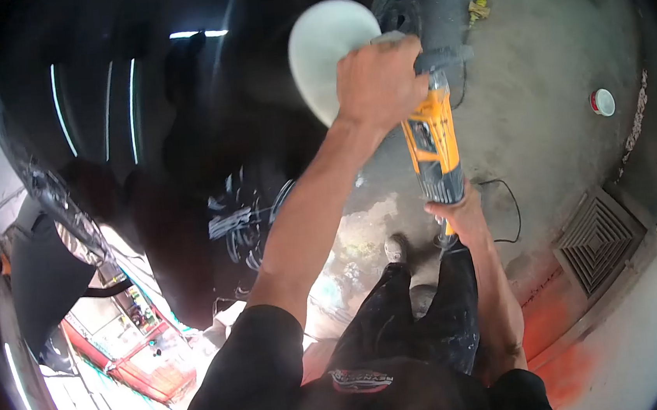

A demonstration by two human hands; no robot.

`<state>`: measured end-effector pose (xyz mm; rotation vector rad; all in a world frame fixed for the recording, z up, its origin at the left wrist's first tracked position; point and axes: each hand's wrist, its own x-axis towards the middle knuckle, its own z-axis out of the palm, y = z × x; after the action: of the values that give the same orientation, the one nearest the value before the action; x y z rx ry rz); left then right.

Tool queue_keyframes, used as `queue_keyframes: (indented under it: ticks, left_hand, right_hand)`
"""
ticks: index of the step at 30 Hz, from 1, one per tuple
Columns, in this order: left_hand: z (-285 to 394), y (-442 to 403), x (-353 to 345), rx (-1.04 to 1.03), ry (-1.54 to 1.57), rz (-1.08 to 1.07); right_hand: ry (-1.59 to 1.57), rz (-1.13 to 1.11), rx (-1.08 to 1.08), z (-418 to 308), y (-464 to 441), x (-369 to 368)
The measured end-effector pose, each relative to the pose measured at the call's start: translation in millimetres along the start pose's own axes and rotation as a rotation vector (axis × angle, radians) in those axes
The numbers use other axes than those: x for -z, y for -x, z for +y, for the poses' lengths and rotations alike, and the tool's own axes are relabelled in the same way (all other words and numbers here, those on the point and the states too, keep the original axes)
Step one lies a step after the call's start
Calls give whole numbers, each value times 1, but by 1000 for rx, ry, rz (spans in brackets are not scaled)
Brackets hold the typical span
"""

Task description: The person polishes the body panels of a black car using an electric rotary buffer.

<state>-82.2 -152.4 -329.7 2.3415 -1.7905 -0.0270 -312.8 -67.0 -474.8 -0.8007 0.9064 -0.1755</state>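
Note:
A yellow-and-black car polisher (pixel 433 137) is held in front of me with both hands. Its round white pad (pixel 333 52) faces a glossy black car body panel (pixel 255 79); whether pad and panel touch is hard to tell. My left hand (pixel 382 83) is closed over the front end of the polisher, beside the pad. Lower down, my right hand (pixel 460 213) wraps around its rear end. White smears of what looks like polish (pixel 232 223) streak the dark panel left of my left forearm. The panel reflects several bright light strips.
A car wheel (pixel 399 7) stands beyond the pad. On the concrete floor (pixel 542 53) lie a yellow cable with a connector (pixel 479 6) and a black cord (pixel 517 212). A white-and-red tub (pixel 602 102) sits at the right, near a square vent grille (pixel 601 240).

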Motion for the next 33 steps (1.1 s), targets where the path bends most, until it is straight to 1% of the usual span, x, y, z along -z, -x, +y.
queue_keyframes:
  ticks: [3, 5, 8, 11, 12, 16, 17, 18, 19, 20, 21, 24, 26, 30, 33]
  left_hand:
    - [-3, 54, 29, -10, 38, 39]
    - [-2, 98, 42, 5, 58, 24]
    - [-12, 149, 52, -43, 112, 88]
    - [-13, 199, 59, 34, 147, 40]
    - [-15, 207, 53, 68, 127, -36]
    - [-9, 230, 41, 51, 123, -57]
    - [-14, 263, 55, 43, 105, -77]
    - [-16, 277, 59, 30, 92, -108]
    - [-23, 302, 70, 13, 115, -92]
    - [-25, 319, 73, 1, 133, -75]
    - [-25, 334, 78, 11, 97, -94]
    - [-26, 382, 95, -18, 35, -120]
    - [-28, 415, 94, 9, 1, -198]
    - [-17, 449, 79, 91, -32, -326]
    - [-13, 438, 64, 30, -46, -338]
  right_hand:
    - [44, 6, -23, 32, 37, -25]
    - [16, -12, -46, 53, 63, -46]
    - [-49, -14, -42, 77, 103, -82]
    - [-85, 12, -36, 118, 136, -117]
    - [-101, 24, -41, 126, 141, -121]
    - [-169, 39, -75, 164, 158, -124]
    - [-158, 24, -59, 186, 178, -142]
    - [-153, 17, -51, 196, 187, -151]
    - [-148, 20, -47, 211, 206, -169]
    - [-186, 89, -53, 246, 214, -175]
    - [-217, 10, -208, 237, 227, -180]
    - [-166, -49, -105, 267, 255, -199]
    - [-140, -79, -66, 287, 271, -203]
    - [-213, -180, -225, 320, 295, -196]
    - [-260, -175, -185, 324, 288, -190]
